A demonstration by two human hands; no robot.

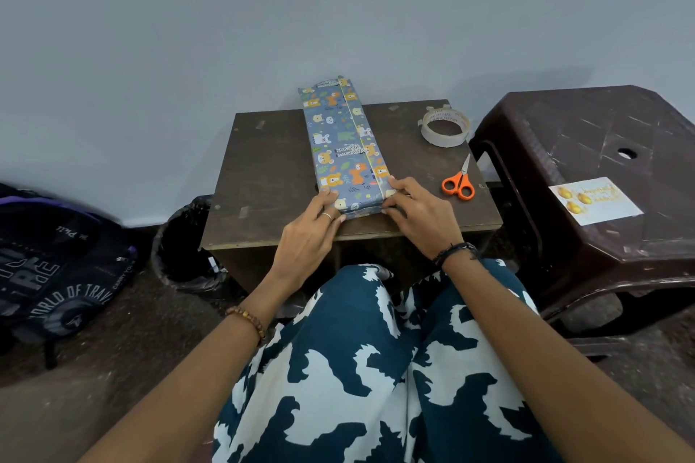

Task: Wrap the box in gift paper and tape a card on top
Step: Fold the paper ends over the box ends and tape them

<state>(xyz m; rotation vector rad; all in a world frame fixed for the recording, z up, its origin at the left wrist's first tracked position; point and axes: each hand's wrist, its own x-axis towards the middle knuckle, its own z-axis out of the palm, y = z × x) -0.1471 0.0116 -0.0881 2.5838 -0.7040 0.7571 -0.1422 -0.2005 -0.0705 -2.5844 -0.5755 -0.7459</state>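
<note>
A person sits at a small dark bench [263, 169], both hands on the near end of a long, narrow box [340, 147] covered in blue gift paper printed with cartoon animals. The box's long axis runs straight away from the hands toward the wall, its far end overhanging the bench's back edge. The left hand [312, 222] lies at the near left corner, fingers fairly straight and pressing the paper down. The right hand [415, 210] is at the near right corner, its grip half curled, fingertips pinching or pressing the end fold; which one is unclear. A paper seam runs lengthwise along the top. The near end flap looks unsealed, so taping it is likely next. Beyond the right hand lie orange scissors [458, 182] and, farther on, a tape roll [445, 126]. The card [596, 201] rests well to the right on a brown plastic stool [586, 132], nearer the right hand.
</note>
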